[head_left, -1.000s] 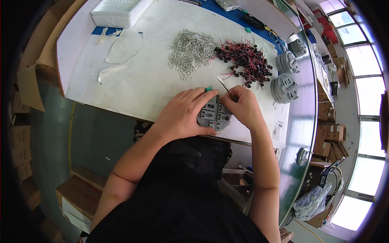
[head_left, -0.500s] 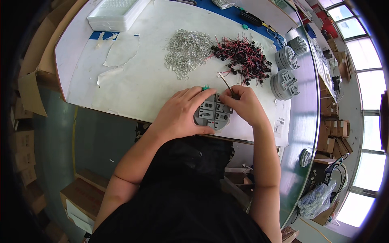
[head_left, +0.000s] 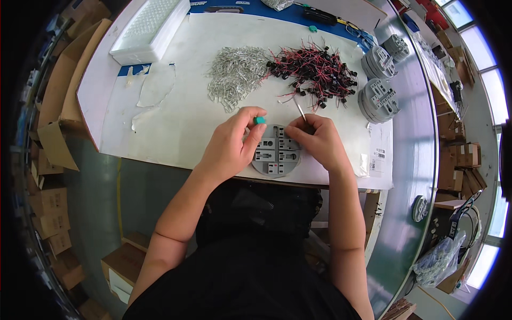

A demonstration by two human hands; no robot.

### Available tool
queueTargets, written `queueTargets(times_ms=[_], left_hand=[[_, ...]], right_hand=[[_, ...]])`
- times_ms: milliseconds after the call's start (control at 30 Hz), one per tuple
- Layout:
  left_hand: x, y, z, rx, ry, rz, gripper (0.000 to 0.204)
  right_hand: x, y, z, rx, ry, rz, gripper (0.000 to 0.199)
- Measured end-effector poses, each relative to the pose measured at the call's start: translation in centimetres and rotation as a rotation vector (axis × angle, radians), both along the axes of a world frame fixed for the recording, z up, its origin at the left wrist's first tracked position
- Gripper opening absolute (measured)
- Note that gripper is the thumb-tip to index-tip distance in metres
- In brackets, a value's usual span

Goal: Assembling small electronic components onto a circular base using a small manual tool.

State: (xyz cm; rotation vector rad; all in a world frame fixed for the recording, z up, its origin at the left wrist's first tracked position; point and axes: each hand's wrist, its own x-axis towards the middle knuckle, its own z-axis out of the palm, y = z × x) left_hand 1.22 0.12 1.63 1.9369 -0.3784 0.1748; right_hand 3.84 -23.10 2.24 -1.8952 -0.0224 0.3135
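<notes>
My left hand (head_left: 230, 143) pinches a small green piece (head_left: 259, 120) between thumb and forefinger, just above the left rim of a round grey plastic disc. The grey disc (head_left: 276, 168) lies near the table's front edge, with raised rectangular blocks and slots on its face. At its upper right side, my right hand (head_left: 316, 140) is closed around a thin metal tool (head_left: 301, 109), which looks like tweezers and points away from me. The right fingertips hide part of the disc's edge; whether they touch it I cannot tell.
Beyond the hands lie a pile of clear bent pieces (head_left: 237, 74) and a heap of black parts with red wires (head_left: 320, 72). Stacked grey discs (head_left: 378, 101) stand at the right. A white foam tray (head_left: 144, 37) sits far left. Another green piece (head_left: 313, 29) lies at the back.
My left hand has let go of the disc and drawn back left, holding the green piece. The right hand keeps the tool near the disc. The whole view has shifted slightly.
</notes>
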Motion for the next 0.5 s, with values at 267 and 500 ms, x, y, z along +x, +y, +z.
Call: queueTargets(times_ms=[267, 500], left_hand=[[0.5, -2.6, -2.0, 0.068, -0.22, 0.022, 0.024], [1.7, -1.3, -1.3, 0.093, -0.14, -0.109, 0.025]], right_hand=[[0.6, 0.5, 0.9, -0.165, 0.019, 0.053, 0.031], [-0.2, 0.0, -1.0, 0.007, -0.005, -0.045, 0.031]])
